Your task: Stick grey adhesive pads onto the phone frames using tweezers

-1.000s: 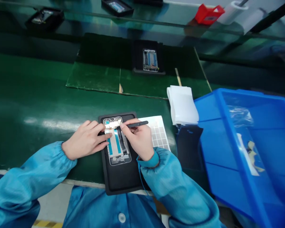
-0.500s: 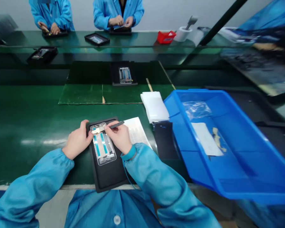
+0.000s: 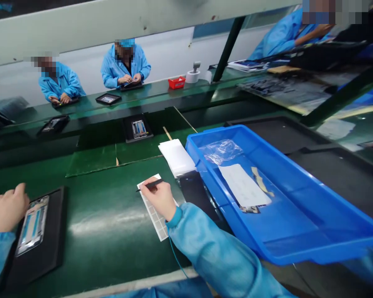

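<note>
"Green workbench point(image 3: 105, 219) under a row of blue-smocked workers point(image 3: 124, 66), with that blue plastic tray point(image 3: 267, 147) off to the right. Where's the phone frame point(image 3: 33, 219)?"

"Well left of the tray, face up on a black mat point(image 3: 34, 265), with blue strips along its middle."

"And the hands?"

"Left hand point(image 3: 6, 209) lies at the frame's far end, fingers curled in narrow. I can't tell whether it grips the frame or only rests there. Right hand point(image 3: 158, 198), near the tray, pinches black tweezers point(image 3: 151, 185), tips pointing away from the tray, at the corner of a white grid sheet point(image 3: 153, 219)."

"Anything at the tips?"

"Too small to tell."

"What could go wrong from here?"

"Those tips look fine, so a slip could scratch the frame or tear a strip. The frame doesn't look pinned down, so a nudge could shift it on the mat. A stack of white foam pads point(image 3: 176, 157) sits against the tray's corner, where a careless elbow could knock it. And the blue wrist cord point(image 3: 175, 258) hangs from the right cuff, so a snag could jerk that hand."
</note>
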Tool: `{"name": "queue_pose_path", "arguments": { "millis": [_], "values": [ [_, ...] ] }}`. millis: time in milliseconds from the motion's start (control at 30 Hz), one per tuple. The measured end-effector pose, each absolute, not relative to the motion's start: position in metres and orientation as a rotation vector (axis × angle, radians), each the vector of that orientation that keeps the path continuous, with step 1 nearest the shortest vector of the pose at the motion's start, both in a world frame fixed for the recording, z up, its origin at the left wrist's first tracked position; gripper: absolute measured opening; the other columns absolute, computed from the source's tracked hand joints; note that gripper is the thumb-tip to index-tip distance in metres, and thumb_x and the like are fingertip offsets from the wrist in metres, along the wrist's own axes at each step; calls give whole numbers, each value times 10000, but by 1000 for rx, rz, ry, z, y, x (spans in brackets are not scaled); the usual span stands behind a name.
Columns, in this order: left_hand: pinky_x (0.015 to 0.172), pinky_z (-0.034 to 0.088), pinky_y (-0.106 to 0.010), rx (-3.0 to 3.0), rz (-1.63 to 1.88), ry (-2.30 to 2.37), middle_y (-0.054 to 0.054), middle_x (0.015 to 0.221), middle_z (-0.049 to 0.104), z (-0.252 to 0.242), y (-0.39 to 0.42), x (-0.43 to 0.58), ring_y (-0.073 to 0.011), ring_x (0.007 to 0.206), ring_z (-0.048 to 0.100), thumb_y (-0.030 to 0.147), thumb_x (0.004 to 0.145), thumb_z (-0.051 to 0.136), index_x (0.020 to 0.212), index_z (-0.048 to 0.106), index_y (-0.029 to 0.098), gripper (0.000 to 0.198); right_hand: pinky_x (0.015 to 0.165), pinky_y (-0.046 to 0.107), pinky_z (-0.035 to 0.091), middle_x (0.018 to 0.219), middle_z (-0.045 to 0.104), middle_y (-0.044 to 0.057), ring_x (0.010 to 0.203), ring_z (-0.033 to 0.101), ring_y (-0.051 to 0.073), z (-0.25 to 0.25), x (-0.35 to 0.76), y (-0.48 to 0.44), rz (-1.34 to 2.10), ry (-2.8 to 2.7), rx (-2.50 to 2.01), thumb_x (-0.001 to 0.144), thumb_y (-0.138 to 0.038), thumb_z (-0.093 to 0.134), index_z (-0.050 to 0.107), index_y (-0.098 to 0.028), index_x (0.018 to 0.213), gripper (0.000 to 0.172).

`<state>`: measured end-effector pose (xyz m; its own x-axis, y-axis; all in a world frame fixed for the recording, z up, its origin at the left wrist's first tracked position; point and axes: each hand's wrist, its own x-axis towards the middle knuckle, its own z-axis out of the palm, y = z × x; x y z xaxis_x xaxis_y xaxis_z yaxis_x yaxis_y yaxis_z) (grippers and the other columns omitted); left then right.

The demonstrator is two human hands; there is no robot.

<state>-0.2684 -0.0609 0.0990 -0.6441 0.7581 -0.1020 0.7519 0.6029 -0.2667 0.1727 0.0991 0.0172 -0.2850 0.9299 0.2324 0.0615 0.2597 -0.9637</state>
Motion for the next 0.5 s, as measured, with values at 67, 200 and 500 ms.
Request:
{"name": "queue_pose_path", "arguments": {
  "millis": [67,200,500],
  "values": [
    [881,488,-469,-1235,461,-2601,-173,1247,674,113,-30,-242,-359,1047,649,452,946,263,1326,449,204,490,577,259,524,700,707,20,583,638,149,8,169,96,1071,-1660,-883,837,-298,669,698,-202,784,114],
    [812,513,-375,-1553,264,-2689,-117,1145,721,105,70,-141,-312,1004,686,420,944,385,1293,558,223,436,654,267,552,753,712,34,652,664,153,-6,165,88,875,-1785,-717,886,-258,629,680,-210,811,102],
    [889,495,-403,-1840,-141,-2636,-230,1143,689,48,238,-30,-323,1070,679,299,966,441,1420,476,152,479,646,320,540,713,682,35,658,647,186,-5,172,96,557,-1908,-601,937,-217,575,641,-226,817,137]
  ]
}}
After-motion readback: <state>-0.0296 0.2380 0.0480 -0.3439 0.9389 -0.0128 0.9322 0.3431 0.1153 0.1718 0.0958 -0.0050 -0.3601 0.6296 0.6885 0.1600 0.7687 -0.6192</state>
